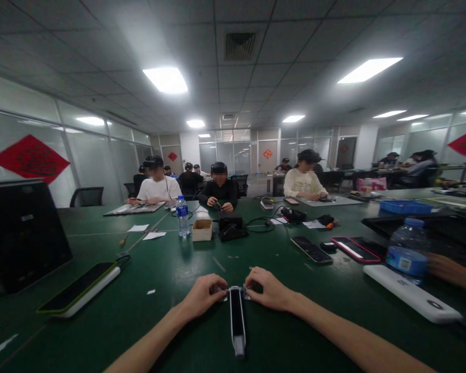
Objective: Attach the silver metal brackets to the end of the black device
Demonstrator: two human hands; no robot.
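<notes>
Just beyond device [237, 316] edges, left hand [205, 295] and right hand [271, 291] pinch bits [247, 296], tabletop [159, 272] around.

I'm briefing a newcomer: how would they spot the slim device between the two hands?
Find the big green table and, at its near side, the wearer's left hand and right hand. Between them a narrow device lies lengthwise toward the camera. Its dark face, white rim and pale near end set it apart from the broad white slab at right.

Worktop [140, 269]: free passage between the left hand [202, 296] and green-rimmed device [79, 286]; toward the far edge, bottle [183, 217] and open box [202, 235] obstruct.
</notes>
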